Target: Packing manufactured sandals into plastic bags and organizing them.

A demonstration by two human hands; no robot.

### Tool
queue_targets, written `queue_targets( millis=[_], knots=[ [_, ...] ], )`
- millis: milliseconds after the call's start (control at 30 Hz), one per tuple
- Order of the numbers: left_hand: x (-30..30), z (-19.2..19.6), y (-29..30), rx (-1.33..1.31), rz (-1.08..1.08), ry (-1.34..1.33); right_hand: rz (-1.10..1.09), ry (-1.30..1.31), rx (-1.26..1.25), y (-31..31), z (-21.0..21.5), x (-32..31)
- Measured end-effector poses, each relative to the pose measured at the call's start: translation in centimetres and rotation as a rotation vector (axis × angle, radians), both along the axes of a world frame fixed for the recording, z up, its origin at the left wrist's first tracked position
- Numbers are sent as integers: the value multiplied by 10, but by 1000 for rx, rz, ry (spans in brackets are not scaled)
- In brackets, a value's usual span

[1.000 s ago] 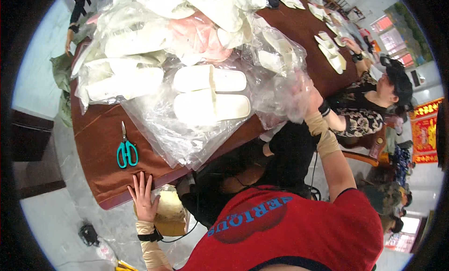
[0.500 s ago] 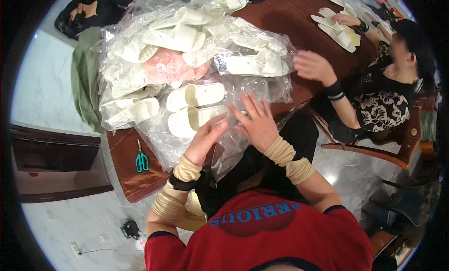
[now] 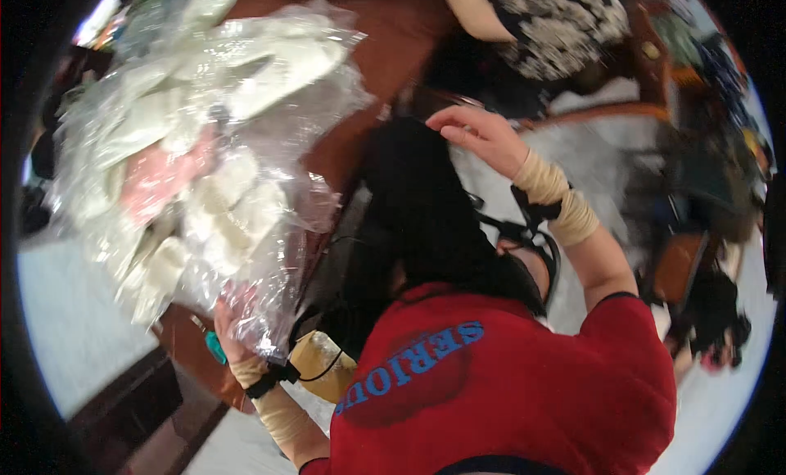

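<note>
A pile of white slippers (image 3: 291, 70) in clear plastic bags covers the left part of the table, with a pink pair (image 3: 168, 176) among them. At the pile's near edge, a white pair (image 3: 233, 213) lies in a clear plastic bag (image 3: 274, 307). My left hand (image 3: 232, 323) is at the near end of this bag; film overlaps its blurred fingers, so their grip is unclear. My right hand (image 3: 483, 139) is away from the table, above the floor beside my dark-trousered leg. Its fingers are loosely bent, thumb apart, with nothing in them.
Teal-handled scissors (image 3: 214, 346) lie on the brown table (image 3: 184, 336) beside my left hand. A yellow object (image 3: 319, 367) is near my left wrist. Across the table corner sits a person in a patterned garment (image 3: 565, 24). Chairs (image 3: 684, 266) stand on the right.
The view has swung right and blurred, moving the pile to the left of the picture. My right hand has left the bagged slippers and moved right; my left hand stays beside the bag.
</note>
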State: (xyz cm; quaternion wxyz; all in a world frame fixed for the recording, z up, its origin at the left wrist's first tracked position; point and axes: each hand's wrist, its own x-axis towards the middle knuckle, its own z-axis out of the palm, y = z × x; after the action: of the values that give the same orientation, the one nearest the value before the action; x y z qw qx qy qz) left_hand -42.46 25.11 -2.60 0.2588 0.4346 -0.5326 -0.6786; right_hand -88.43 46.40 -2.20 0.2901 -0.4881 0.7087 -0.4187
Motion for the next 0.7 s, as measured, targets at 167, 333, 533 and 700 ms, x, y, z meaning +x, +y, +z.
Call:
queue_targets(
  millis=[167, 333, 533, 700],
  knots=[
    [23, -37, -12, 136, -85, 95, -150, 32, 375, 108, 24, 2],
    [54, -54, -42, 130, -178, 315, -657, -42, 692, 254, 81, 39],
    [60, -40, -39, 208, -265, 520, -901, -52, 778, 339, 264, 49],
    [62, 46, -21, 204, -159, 419, -740, 392, 974, 261, 411, -71]
  ],
)
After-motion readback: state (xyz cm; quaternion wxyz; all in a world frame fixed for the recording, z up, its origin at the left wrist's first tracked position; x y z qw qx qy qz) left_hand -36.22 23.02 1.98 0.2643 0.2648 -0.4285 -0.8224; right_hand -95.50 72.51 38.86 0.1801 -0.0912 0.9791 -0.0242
